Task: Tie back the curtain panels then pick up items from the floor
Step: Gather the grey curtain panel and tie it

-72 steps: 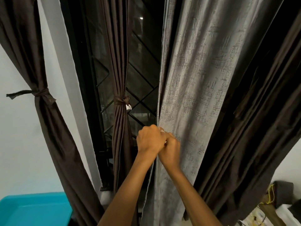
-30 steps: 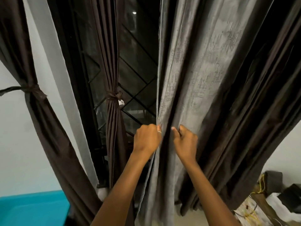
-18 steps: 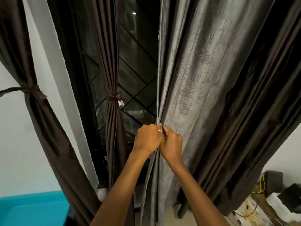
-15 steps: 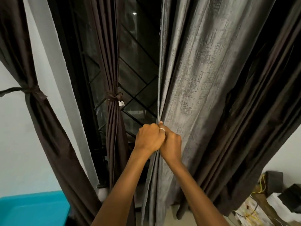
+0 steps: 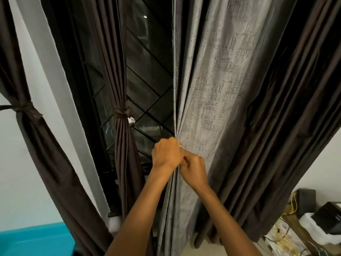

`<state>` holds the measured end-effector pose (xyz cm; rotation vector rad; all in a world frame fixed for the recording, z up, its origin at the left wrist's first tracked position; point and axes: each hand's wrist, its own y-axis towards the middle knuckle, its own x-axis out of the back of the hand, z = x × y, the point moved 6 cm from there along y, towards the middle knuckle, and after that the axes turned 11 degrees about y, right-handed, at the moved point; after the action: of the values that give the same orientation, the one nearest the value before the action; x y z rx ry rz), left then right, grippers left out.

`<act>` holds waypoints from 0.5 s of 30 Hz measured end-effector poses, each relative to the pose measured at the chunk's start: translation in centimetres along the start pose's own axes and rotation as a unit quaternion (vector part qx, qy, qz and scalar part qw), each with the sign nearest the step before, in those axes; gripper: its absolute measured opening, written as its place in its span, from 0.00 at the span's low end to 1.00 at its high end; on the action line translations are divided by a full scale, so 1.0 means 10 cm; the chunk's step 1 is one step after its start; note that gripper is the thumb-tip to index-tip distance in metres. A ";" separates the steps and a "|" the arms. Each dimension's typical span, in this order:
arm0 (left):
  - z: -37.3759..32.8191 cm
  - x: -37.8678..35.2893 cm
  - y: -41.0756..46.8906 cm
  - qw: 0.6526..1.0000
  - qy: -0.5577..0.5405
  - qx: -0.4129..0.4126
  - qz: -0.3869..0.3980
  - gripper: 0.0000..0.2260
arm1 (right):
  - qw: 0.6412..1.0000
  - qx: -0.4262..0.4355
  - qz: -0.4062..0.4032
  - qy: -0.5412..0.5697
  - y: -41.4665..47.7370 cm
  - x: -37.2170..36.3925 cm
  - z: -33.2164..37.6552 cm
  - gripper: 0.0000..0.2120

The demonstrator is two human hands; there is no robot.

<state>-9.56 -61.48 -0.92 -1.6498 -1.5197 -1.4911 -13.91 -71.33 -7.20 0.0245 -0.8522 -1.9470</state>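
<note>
A grey textured curtain panel (image 5: 217,100) hangs loose in the middle of the view, its left edge bunched into folds. My left hand (image 5: 167,154) is closed around that gathered edge at waist height. My right hand (image 5: 195,169) sits just below and to the right, touching the left hand and pinching the same folds. Two dark brown panels are tied back with knots: one at the far left (image 5: 27,111), one in front of the window (image 5: 122,113). A wider dark brown panel (image 5: 287,115) hangs loose on the right.
A black window grille (image 5: 147,100) shows behind the panels, with a grey wall strip (image 5: 60,100) beside it. A teal box (image 5: 35,241) sits at the bottom left. Yellow cables, a white bag and dark boxes (image 5: 310,224) crowd the bottom right.
My right hand reached out along the grey panel, then came back to my left hand with more fabric. Both hands now sit together on the gathered edge, the right slightly lower.
</note>
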 end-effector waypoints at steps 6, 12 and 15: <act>0.08 -0.02 0.04 1.000 -0.001 0.001 -0.018 0.18 | 0.991 -0.090 -0.098 -0.019 -0.02 0.58 -0.38 0.10; 0.07 -0.07 0.06 1.000 0.006 -0.002 -0.010 0.20 | 0.968 -0.146 -0.196 -0.053 0.29 1.19 -0.55 0.15; 0.04 -0.09 0.06 1.000 0.008 -0.005 -0.009 0.21 | 0.970 -0.167 -0.163 -0.060 0.53 1.30 -0.61 0.25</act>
<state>-8.71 -61.67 -1.61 -1.6309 -1.5241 -1.5201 -14.45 -86.36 -4.56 -0.1647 -0.6133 -2.4029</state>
